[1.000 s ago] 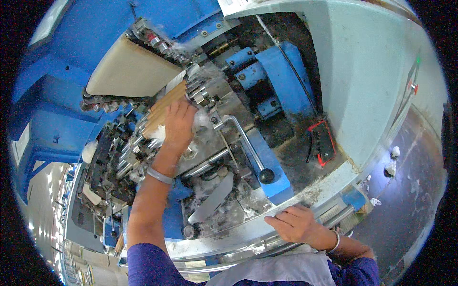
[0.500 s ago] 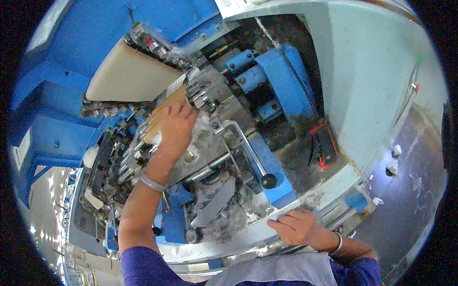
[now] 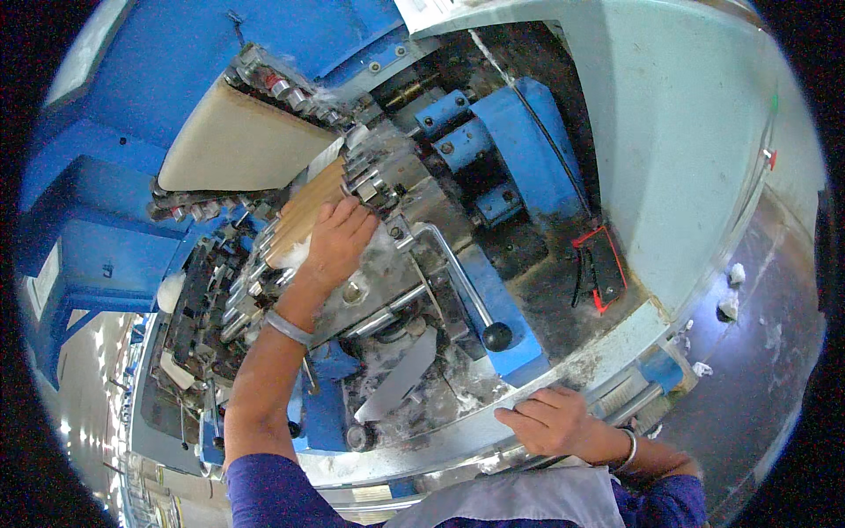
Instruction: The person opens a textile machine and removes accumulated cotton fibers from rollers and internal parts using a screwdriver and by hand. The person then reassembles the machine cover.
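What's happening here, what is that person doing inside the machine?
A person leans over an open blue machine. Their left hand reaches in and lies on a tan ribbed roller among metal parts dusted with white fluff. Their right hand lies flat on the machine's pale front rim. A lever with a black knob stands between the two hands, untouched. Fluff also lies on the floor.

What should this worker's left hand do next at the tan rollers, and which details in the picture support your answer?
Probably draw the left hand back a little, pulling the white fibre tuft clear. The fingers lie on the tan rollers, loose white fluff clings beside them, and more lint litters the machine bed below. The right hand rests braced on the front rail, so only the left is working.
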The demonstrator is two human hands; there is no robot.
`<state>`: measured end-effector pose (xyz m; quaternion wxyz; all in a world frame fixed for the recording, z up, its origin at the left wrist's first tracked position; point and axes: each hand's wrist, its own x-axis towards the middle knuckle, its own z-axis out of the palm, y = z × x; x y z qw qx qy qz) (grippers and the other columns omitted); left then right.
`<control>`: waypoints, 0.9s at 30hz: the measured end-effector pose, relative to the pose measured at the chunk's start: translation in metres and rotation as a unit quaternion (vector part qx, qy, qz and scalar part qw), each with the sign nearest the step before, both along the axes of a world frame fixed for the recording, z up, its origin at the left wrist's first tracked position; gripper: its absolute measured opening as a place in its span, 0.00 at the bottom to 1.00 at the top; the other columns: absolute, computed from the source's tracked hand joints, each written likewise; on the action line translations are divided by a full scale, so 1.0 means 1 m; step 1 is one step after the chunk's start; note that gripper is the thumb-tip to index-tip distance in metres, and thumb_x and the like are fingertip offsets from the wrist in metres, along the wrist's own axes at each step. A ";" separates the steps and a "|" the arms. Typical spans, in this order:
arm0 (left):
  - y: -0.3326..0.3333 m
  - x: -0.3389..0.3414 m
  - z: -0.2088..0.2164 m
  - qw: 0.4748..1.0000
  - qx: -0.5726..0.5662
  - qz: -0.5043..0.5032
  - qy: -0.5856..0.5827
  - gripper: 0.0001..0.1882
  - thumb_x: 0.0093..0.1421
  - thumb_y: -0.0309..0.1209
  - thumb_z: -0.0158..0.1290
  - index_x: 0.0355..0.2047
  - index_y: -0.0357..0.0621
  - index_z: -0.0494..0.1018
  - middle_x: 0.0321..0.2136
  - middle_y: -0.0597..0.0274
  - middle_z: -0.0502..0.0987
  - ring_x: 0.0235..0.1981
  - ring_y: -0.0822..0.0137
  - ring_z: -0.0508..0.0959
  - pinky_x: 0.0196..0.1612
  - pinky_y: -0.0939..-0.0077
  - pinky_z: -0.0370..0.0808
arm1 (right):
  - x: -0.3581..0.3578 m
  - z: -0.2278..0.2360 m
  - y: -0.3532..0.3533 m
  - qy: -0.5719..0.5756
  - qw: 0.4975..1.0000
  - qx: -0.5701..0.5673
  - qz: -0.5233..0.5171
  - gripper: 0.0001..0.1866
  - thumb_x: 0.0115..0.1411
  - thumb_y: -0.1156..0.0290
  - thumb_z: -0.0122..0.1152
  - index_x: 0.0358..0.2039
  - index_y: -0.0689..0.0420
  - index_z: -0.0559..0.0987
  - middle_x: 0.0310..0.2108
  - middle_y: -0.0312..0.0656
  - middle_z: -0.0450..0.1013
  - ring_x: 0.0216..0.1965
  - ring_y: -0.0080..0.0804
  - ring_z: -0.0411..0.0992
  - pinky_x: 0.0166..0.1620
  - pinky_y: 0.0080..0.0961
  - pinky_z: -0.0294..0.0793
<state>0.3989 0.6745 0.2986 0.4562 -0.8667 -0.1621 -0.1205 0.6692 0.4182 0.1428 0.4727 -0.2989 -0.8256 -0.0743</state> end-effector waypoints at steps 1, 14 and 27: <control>-0.001 -0.002 -0.001 0.999 -0.029 0.016 -0.023 0.14 0.45 0.27 0.54 0.35 0.44 0.72 0.35 0.58 0.74 0.45 0.58 0.71 0.47 0.61 0.66 | 0.000 0.000 0.000 -0.006 1.000 -0.001 0.000 0.21 0.36 0.72 0.60 0.36 0.52 0.82 0.24 0.28 0.70 0.24 0.24 0.68 0.24 0.20 0.67; -0.050 -0.023 0.025 0.993 0.001 0.117 0.028 0.19 0.47 0.29 0.55 0.42 0.49 0.73 0.33 0.65 0.72 0.40 0.62 0.70 0.46 0.63 0.65 | -0.005 -0.004 -0.004 0.007 0.999 -0.049 -0.014 0.18 0.38 0.73 0.60 0.34 0.52 0.83 0.22 0.28 0.68 0.23 0.24 0.66 0.23 0.20 0.66; 0.010 -0.003 0.010 0.994 0.081 0.029 0.062 0.08 0.50 0.31 0.51 0.32 0.45 0.74 0.33 0.63 0.71 0.41 0.62 0.70 0.45 0.65 0.65 | -0.003 -0.003 -0.003 0.003 0.998 -0.062 0.006 0.18 0.38 0.73 0.60 0.34 0.52 0.82 0.24 0.28 0.69 0.23 0.25 0.67 0.22 0.20 0.68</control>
